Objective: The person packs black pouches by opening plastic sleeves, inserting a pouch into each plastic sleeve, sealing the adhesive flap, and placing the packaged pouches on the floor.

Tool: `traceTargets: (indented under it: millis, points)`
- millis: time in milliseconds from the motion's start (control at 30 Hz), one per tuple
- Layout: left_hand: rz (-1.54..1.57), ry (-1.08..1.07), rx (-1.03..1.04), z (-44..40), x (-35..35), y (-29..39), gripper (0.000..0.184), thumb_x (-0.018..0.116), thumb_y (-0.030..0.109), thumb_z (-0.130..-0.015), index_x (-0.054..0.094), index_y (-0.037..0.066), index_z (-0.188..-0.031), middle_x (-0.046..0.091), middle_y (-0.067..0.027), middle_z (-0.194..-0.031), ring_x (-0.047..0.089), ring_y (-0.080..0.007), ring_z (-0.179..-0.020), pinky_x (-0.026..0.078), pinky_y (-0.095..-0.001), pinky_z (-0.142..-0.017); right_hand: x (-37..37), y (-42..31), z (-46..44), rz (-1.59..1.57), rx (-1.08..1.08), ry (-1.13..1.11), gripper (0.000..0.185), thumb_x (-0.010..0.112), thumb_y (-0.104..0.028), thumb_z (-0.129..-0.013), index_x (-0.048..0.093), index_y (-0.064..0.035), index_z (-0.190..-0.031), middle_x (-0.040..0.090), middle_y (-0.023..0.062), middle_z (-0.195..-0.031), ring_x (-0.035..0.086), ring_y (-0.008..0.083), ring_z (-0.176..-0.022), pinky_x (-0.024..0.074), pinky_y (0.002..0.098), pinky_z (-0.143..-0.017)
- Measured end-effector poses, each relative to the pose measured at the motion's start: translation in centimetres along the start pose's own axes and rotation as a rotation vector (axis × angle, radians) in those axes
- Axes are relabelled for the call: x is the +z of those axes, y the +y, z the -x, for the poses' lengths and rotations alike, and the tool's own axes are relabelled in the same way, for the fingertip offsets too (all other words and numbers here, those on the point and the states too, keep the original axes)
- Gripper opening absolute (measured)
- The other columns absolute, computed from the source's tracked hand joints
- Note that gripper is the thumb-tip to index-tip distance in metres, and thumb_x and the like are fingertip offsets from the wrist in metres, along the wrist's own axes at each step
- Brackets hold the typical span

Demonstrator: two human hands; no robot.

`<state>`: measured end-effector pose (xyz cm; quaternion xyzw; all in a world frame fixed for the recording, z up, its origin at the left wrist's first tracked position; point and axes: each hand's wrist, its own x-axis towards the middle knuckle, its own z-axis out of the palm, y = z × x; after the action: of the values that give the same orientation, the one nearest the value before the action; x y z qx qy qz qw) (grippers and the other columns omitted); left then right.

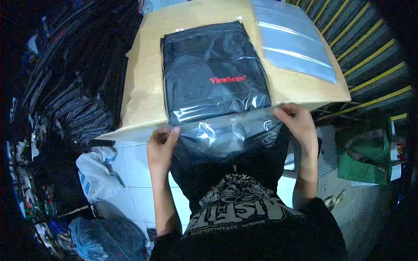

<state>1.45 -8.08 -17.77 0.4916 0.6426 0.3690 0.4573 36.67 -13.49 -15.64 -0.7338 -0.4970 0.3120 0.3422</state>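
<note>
A folded black cloth item (209, 61) with red "ViewSonic" lettering lies on the table inside a clear plastic bag (226, 130). The bag's open end hangs over the near table edge toward my body. My left hand (163, 141) pinches the bag's left edge between thumb and fingers. At the opposite corner, my right hand (296, 119) is closed on the bag's right edge. Between the two hands the plastic is drawn out and catches bright reflections.
Flat clear plastic bags (296, 39) are stacked at the table's (146, 74) right side. Piled black cloth (82, 65) rises on the left. Plastic sacks (102, 172) sit on the tiled floor. A green bag (365, 152) is at right, below yellow-edged stairs (370, 65).
</note>
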Motion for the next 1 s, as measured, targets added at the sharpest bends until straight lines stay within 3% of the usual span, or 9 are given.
traceTargets:
  millis: [167, 267, 500, 567, 667, 733, 800, 933, 1000]
  points:
    - [0.464, -0.191, -0.256, -1.8, 0.6, 0.9, 0.030, 0.072, 0.025, -0.082, 0.062, -0.002, -0.091, 0.064, -0.0077, -0.072, 0.059, -0.0145, -0.062, 0.046, -0.0241, -0.055, 2.8, 0.8, 0.2, -0.427, 0.053, -0.107, 0.025, 0.066, -0.025, -0.085, 0.068, -0.0009, -0.088, 0.061, -0.0022, -0.075, 0.051, 0.0069, -0.071, 0.0400, 0.0222, -0.067]
    - [0.309, -0.305, -0.135, -3.2, 0.3, 0.8, 0.022, 0.069, 0.019, -0.084, 0.063, -0.002, -0.089, 0.064, -0.0081, -0.069, 0.060, -0.0150, -0.061, 0.050, -0.0255, -0.058, 3.6, 2.1, -0.3, -0.521, 0.116, -0.114, 0.023, 0.065, -0.027, -0.087, 0.065, -0.0042, -0.087, 0.056, -0.0037, -0.072, 0.046, 0.0038, -0.065, 0.0337, 0.0207, -0.058]
    - [0.432, -0.395, -0.312, -1.9, -0.9, 0.0, 0.030, 0.070, 0.024, -0.083, 0.065, -0.004, -0.089, 0.066, -0.0094, -0.073, 0.060, -0.0133, -0.062, 0.048, -0.0250, -0.056, 2.7, 2.4, 0.2, -0.712, 0.257, -0.312, 0.028, 0.064, -0.027, -0.087, 0.067, -0.0003, -0.095, 0.068, 0.0061, -0.087, 0.062, 0.0124, -0.077, 0.0444, 0.0232, -0.068]
    - [0.195, -0.454, -0.331, -2.6, -1.5, 1.2, 0.030, 0.069, 0.024, -0.083, 0.066, -0.005, -0.087, 0.067, -0.0099, -0.072, 0.061, -0.0134, -0.063, 0.048, -0.0246, -0.056, 3.1, 2.5, 0.0, -0.749, 0.271, -0.309, 0.027, 0.064, -0.025, -0.087, 0.065, 0.0007, -0.096, 0.068, 0.0078, -0.086, 0.063, 0.0141, -0.075, 0.0463, 0.0249, -0.067]
    - [0.210, -0.365, -0.167, -2.0, -0.6, 1.5, 0.026, 0.068, 0.023, -0.083, 0.065, -0.002, -0.080, 0.067, -0.0100, -0.069, 0.057, -0.0108, -0.055, 0.043, -0.0231, -0.049, 3.6, 3.1, -0.8, -0.825, 0.200, -0.295, 0.020, 0.065, -0.016, -0.086, 0.064, 0.0010, -0.095, 0.067, 0.0105, -0.081, 0.064, 0.0176, -0.070, 0.0504, 0.0296, -0.066]
    - [0.262, -0.350, -0.017, -2.0, -0.1, -0.4, 0.029, 0.066, 0.030, -0.085, 0.063, 0.002, -0.076, 0.066, -0.0080, -0.065, 0.044, -0.0039, -0.038, 0.029, -0.0195, -0.030, 3.6, 3.2, -0.5, -0.768, 0.089, -0.285, 0.016, 0.065, -0.013, -0.085, 0.065, 0.0029, -0.089, 0.067, 0.0111, -0.077, 0.063, 0.0167, -0.066, 0.0504, 0.0281, -0.062]
    - [0.360, -0.422, -0.027, -1.2, -1.3, 0.1, 0.014, 0.072, 0.009, -0.077, 0.066, -0.003, -0.080, 0.067, -0.0097, -0.071, 0.062, -0.0140, -0.061, 0.049, -0.0251, -0.061, 3.4, 3.1, 0.1, -0.725, -0.016, -0.277, 0.016, 0.065, -0.012, -0.085, 0.065, 0.0043, -0.086, 0.066, 0.0110, -0.074, 0.063, 0.0163, -0.064, 0.0504, 0.0275, -0.061]
    - [0.428, -0.287, -0.004, 4.8, -4.3, 4.2, 0.013, 0.070, 0.001, -0.068, 0.066, -0.003, -0.080, 0.065, -0.0073, -0.068, 0.059, -0.0112, -0.058, 0.045, -0.0230, -0.059, -0.1, -0.5, 2.3, -0.394, -0.098, -0.262, 0.014, 0.073, -0.010, -0.071, 0.069, 0.0032, -0.074, 0.068, 0.0105, -0.069, 0.065, 0.0187, -0.062, 0.0488, 0.0276, -0.059]
    - [0.359, -0.127, 0.131, 8.9, -8.0, 4.6, 0.014, 0.069, 0.002, -0.066, 0.064, -0.003, -0.078, 0.064, -0.0070, -0.069, 0.058, -0.0122, -0.059, 0.044, -0.0230, -0.058, -2.0, -4.2, 4.0, -0.549, -0.216, -0.380, 0.017, 0.075, -0.008, -0.065, 0.069, 0.0032, -0.076, 0.068, 0.0120, -0.068, 0.065, 0.0202, -0.060, 0.0498, 0.0297, -0.059]
